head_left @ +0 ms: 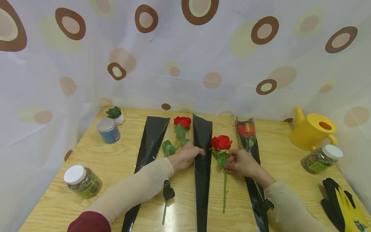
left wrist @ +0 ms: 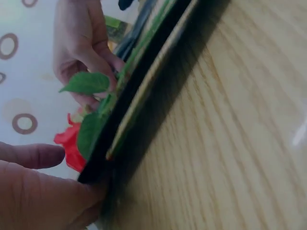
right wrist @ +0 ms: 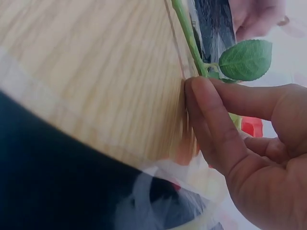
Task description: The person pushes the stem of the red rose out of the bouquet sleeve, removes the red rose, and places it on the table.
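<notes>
A person in beige sleeves works at a wooden table (head_left: 116, 167) hung round with a spotted curtain (head_left: 185, 64). Nearest, a yellow-and-black glove (head_left: 345, 204) lies at the right edge and a white-lidded jar (head_left: 82, 182) stands at the left. At mid-table the right hand (head_left: 242, 162) pinches a red rose (head_left: 221, 143) by its stem just below the leaves, fingers curled round it, the flower lying flat on the wood between two black sleeves. The left hand (head_left: 185, 156) rests on the left edge of the middle black sleeve (head_left: 202, 167), fingers pressing it; whether they pinch it cannot be told. Beyond, a second rose (head_left: 182, 122) lies beside another empty sleeve (head_left: 149, 145), and a third sits wrapped in the right sleeve (head_left: 247, 135). Farthest back stand a yellow watering can (head_left: 314, 130), a blue jar (head_left: 108, 130) and a small potted plant (head_left: 115, 114).
</notes>
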`<control>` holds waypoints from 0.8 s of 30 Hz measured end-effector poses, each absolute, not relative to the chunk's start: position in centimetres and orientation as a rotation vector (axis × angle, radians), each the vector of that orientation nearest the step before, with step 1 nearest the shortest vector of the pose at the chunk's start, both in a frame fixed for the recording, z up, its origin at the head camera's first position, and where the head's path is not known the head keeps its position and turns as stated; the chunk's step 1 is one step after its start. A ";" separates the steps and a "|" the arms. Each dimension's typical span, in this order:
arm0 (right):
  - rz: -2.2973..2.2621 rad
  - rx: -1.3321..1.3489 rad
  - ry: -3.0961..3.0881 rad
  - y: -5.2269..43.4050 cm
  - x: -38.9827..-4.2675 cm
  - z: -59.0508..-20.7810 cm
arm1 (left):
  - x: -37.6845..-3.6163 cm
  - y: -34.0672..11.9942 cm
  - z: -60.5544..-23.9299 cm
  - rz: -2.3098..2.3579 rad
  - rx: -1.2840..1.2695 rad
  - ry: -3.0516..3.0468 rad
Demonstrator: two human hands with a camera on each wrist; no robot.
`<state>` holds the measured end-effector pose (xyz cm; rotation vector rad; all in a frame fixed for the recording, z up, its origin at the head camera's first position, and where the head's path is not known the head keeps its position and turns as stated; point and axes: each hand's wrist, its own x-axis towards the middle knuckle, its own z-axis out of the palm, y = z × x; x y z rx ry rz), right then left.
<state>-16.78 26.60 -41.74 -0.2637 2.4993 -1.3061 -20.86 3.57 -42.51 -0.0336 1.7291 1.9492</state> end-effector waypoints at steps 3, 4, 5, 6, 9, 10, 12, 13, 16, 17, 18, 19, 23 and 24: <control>-1.203 -0.278 2.607 26.3 -16.8 -41.7 | -20.4 3.5 -41.9 1.946 -0.077 1.756; -1.166 -0.277 2.641 26.2 -16.8 -41.6 | -20.2 3.5 -41.7 1.941 -0.082 1.770; -1.131 -0.279 2.671 26.2 -16.8 -41.6 | -19.9 3.5 -41.4 1.946 -0.073 1.765; -1.096 -0.280 2.700 26.2 -16.7 -41.5 | -19.7 3.5 -41.2 1.952 -0.055 1.753; -1.012 -0.292 2.754 26.1 -16.6 -41.5 | -18.8 3.5 -40.5 1.952 -0.032 1.726; -0.985 -0.302 2.771 26.2 -16.5 -41.5 | -18.5 3.4 -40.4 1.949 -0.033 1.713; -0.934 -0.323 2.802 26.3 -16.3 -41.6 | -17.9 3.3 -40.1 1.942 -0.036 1.695; -0.916 -0.332 2.813 26.3 -16.3 -41.6 | -17.7 3.3 -40.0 1.942 -0.038 1.692; -0.871 -0.348 2.854 26.4 -16.1 -41.5 | -17.3 3.1 -39.9 1.962 -0.020 1.674; -0.867 -0.341 2.861 26.4 -16.0 -41.4 | -17.3 3.0 -39.8 1.970 -0.005 1.667; -0.863 -0.335 2.866 26.4 -15.9 -41.3 | -17.3 3.0 -39.8 1.981 0.016 1.656; -0.869 -0.323 2.862 26.4 -15.8 -41.3 | -17.3 2.9 -39.8 1.988 0.034 1.643; -0.875 -0.281 2.858 26.5 -15.4 -41.0 | -17.4 2.6 -39.8 1.978 0.060 1.635; -0.872 -0.278 2.856 26.5 -15.3 -41.0 | -17.4 2.5 -39.8 1.965 0.051 1.647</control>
